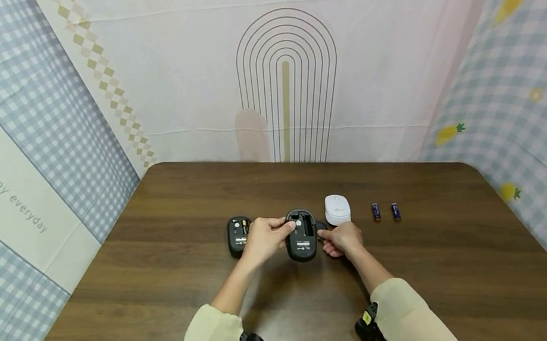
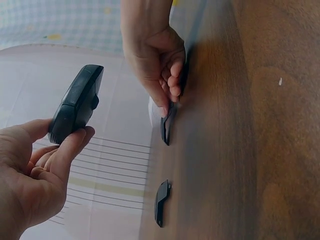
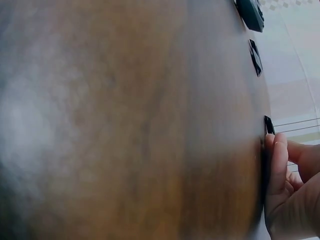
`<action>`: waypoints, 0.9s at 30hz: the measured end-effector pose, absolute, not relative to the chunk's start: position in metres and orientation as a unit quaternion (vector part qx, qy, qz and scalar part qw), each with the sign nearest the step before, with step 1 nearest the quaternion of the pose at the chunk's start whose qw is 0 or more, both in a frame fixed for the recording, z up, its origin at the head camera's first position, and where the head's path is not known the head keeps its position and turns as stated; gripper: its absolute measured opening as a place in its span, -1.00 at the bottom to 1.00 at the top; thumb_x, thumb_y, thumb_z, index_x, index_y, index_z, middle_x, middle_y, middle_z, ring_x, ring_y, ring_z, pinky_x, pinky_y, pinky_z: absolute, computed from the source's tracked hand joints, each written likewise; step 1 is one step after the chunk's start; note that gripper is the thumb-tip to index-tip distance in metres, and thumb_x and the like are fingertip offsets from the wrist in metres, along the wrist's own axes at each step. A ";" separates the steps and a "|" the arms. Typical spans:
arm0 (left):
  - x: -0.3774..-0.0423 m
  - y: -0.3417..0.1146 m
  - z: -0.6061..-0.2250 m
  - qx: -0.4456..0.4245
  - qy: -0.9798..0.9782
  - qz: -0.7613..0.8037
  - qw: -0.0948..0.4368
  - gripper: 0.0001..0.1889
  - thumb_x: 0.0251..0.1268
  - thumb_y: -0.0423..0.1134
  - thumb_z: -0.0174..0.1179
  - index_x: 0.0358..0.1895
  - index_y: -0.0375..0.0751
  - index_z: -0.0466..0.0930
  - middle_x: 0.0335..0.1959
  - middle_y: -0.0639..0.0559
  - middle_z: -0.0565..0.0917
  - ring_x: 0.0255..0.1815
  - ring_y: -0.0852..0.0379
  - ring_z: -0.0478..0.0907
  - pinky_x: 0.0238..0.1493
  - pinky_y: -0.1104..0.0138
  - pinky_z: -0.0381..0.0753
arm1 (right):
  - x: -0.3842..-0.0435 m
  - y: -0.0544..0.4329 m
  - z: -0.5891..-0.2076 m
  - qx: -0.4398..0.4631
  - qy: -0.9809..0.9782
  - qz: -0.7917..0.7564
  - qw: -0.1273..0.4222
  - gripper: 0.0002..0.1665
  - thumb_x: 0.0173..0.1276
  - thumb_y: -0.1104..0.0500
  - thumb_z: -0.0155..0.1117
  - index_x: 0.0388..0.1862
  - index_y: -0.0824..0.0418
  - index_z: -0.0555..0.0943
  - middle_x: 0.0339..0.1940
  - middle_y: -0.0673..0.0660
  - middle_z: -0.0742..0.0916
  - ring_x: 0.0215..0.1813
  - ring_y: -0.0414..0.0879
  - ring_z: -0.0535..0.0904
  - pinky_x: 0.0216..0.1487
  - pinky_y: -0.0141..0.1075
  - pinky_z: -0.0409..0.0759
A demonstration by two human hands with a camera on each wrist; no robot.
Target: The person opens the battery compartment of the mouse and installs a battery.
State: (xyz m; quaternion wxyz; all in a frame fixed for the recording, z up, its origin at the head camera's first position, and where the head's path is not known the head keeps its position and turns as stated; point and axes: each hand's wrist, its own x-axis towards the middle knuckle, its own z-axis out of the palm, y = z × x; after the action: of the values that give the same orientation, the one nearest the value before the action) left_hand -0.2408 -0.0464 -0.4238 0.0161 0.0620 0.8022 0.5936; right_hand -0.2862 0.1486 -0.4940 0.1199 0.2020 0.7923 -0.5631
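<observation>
My left hand [image 1: 263,240] pinches a black computer mouse [image 1: 303,244] between thumb and fingers, raised above the table. Its underside faces the head camera, with a bare battery slot showing. Just right of it, my right hand [image 1: 341,240] pinches the edge of a thin black curved cover [image 2: 166,130] low at the tabletop. A second black cover [image 2: 162,202] lies on the table, seen in the left wrist view. Left of my left hand, another black mouse [image 1: 237,238] rests underside up, a battery [image 1: 246,226] visible in its slot.
A white rounded object [image 1: 337,209] stands behind my right hand. Two blue batteries [image 1: 376,212] lie farther right on the brown wooden table [image 1: 162,285]. Printed cloth hangs behind the table and along both sides.
</observation>
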 end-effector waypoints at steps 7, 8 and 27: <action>-0.239 -0.046 -0.421 0.066 0.801 0.594 0.021 -0.60 0.19 -0.22 0.24 -0.03 -0.50 0.56 -0.25 -0.33 0.64 -0.49 0.02 0.67 -0.45 0.33 0.62 | -0.285 0.149 -0.491 0.193 0.808 -0.542 0.129 -0.67 0.20 0.15 0.33 -0.62 0.38 0.60 -0.84 0.06 0.59 -0.80 -0.26 0.49 -0.75 -0.42 0.49; -0.239 -0.046 -0.421 0.065 0.802 0.593 0.021 -0.60 0.18 -0.22 0.24 -0.03 -0.50 0.56 -0.25 -0.33 0.64 -0.49 0.02 0.67 -0.45 0.33 0.62 | -0.284 0.149 -0.490 0.192 0.808 -0.541 0.129 -0.67 0.20 0.15 0.32 -0.62 0.38 0.60 -0.84 0.06 0.59 -0.80 -0.26 0.49 -0.75 -0.42 0.49; -0.239 -0.044 -0.422 0.080 0.802 0.592 0.022 -0.61 0.20 -0.23 0.23 -0.03 -0.49 0.56 -0.25 -0.34 0.63 -0.47 0.01 0.67 -0.45 0.33 0.62 | -0.279 0.179 -0.480 0.196 0.782 -0.581 0.110 -0.65 0.19 0.13 0.33 -0.60 0.41 0.59 -0.84 0.06 0.59 -0.79 -0.25 0.50 -0.73 -0.41 0.51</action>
State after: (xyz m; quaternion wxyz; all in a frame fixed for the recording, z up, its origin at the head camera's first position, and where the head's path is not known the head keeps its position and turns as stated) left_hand -0.2386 -0.0435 -0.4223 0.0221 0.0801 0.8019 0.5917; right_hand -0.2786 0.1787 -0.4799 0.1096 0.1963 0.7820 -0.5813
